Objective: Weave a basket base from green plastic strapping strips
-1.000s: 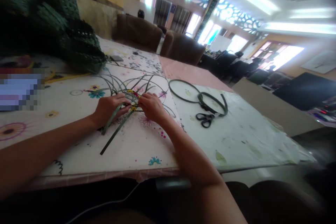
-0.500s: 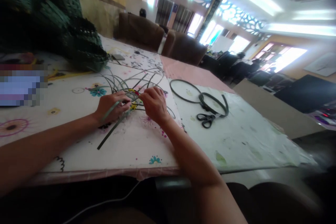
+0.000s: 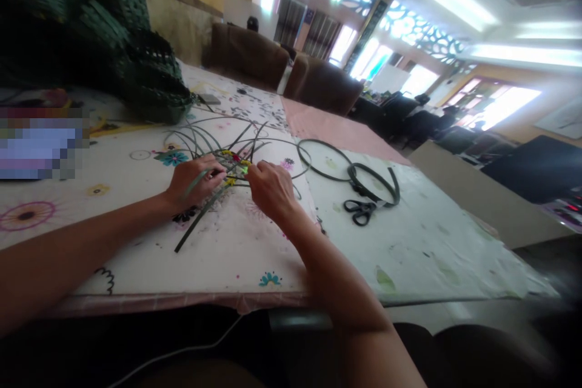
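A partly woven piece of flat dark green strips lies on the flowered tablecloth between my hands. Its loose strip ends fan out toward the far side, and small yellow, red and bright green clips sit around its middle. At its left edge my left hand is closed in a pinch on a green strip, which loops back over the hand. My right hand is closed at the right edge of the weave, its fingertips on a green strip, partly hidden by the knuckles. One long strip end points toward me.
Black-handled scissors lie to the right beside a coiled green strip. Dark green woven baskets are piled at the far left, near a blurred-out screen. Brown chairs stand behind the table.
My right hand has shifted slightly right and toward me, away from the middle of the weave. My left hand keeps its pinch. The camera view has turned slightly.
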Demonstrator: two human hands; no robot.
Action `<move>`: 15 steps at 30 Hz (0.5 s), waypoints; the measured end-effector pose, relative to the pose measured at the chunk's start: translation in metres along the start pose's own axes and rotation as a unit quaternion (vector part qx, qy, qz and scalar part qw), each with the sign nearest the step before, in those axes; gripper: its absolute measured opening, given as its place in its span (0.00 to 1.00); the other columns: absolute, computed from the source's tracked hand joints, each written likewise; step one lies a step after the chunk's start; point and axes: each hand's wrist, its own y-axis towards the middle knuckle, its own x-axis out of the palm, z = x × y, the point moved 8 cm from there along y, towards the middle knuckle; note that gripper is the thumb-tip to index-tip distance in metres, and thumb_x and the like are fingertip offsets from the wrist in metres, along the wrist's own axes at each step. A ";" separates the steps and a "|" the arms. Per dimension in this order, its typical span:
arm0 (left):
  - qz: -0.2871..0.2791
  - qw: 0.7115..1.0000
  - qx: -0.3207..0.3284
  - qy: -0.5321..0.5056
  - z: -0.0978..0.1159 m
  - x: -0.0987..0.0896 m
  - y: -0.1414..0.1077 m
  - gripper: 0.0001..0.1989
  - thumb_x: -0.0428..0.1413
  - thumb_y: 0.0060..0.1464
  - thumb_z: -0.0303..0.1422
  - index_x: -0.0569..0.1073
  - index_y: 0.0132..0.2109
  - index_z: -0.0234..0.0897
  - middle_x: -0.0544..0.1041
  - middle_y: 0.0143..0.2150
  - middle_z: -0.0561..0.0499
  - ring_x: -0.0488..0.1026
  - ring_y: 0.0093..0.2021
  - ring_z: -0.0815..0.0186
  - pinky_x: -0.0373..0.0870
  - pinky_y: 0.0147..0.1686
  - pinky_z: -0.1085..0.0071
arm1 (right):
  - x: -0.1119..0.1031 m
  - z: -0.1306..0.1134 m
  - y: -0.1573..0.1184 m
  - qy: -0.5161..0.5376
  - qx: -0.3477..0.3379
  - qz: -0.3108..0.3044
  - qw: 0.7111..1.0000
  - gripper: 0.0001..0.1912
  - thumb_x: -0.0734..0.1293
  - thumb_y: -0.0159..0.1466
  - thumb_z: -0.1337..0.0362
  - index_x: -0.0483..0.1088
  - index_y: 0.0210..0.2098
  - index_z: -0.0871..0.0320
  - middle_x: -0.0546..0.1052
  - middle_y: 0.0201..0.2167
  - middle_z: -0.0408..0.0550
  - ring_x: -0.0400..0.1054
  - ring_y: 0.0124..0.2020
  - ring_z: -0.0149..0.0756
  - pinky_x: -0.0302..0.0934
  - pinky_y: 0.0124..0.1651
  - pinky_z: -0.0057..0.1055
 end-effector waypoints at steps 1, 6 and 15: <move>-0.001 1.000 -0.011 0.001 -0.003 0.001 0.001 0.14 0.55 0.62 0.39 0.83 0.38 0.39 0.82 0.40 0.47 0.77 0.37 0.62 0.63 0.31 0.68 | -0.002 0.000 -0.003 0.011 0.025 -0.013 1.000 0.12 0.62 0.73 0.68 0.77 0.38 0.60 0.78 0.33 0.56 0.67 0.32 0.39 0.50 0.34 0.35; 0.008 1.000 -0.029 -0.004 -0.013 0.003 0.003 0.15 0.53 0.63 0.40 0.82 0.38 0.39 0.83 0.42 0.46 0.78 0.41 0.59 0.65 0.35 0.67 | -0.001 -0.005 -0.014 0.124 0.093 -0.048 0.987 0.15 0.67 0.69 0.65 0.72 0.25 0.58 0.74 0.23 0.50 0.63 0.24 0.35 0.49 0.30 0.34; -0.002 0.999 -0.044 -0.010 -0.009 0.003 0.001 0.15 0.53 0.64 0.39 0.82 0.38 0.37 0.81 0.41 0.45 0.77 0.40 0.59 0.64 0.34 0.67 | 0.033 -0.043 -0.025 0.611 0.126 -0.171 0.763 0.19 0.58 0.70 0.68 0.76 0.53 0.59 0.76 0.26 0.40 0.64 0.17 0.25 0.59 0.24 0.26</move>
